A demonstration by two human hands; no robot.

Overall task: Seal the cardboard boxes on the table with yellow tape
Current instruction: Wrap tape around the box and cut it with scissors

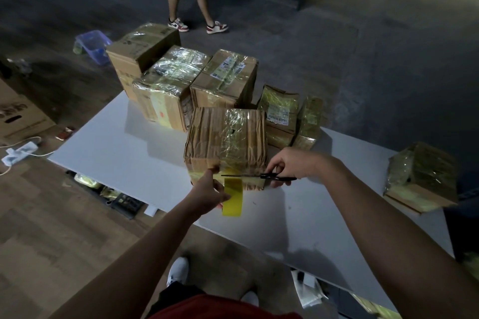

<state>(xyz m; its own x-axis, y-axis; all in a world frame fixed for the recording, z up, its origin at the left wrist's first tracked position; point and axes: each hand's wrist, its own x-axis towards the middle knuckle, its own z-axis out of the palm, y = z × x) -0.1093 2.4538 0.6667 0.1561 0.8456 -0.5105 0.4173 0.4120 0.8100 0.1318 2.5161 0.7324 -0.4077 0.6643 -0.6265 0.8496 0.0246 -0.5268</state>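
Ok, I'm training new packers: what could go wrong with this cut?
The blades of the black scissors cross the yellow tape strip beside fingers of the left grip, so a nick seems possible. Once cut, the strip could curl and stick to itself. The blades might also gouge the creased cardboard box.

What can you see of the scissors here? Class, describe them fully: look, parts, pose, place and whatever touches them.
The scissors are slim, with black handles and long dark blades that look like metal. The right hand grips the handles. They are held almost level in the air, tips pointing to the person's left, in front of the near face of the closest cardboard box. The blades reach across the hanging strip of yellow tape. They look nearly closed, though that is hard to tell.
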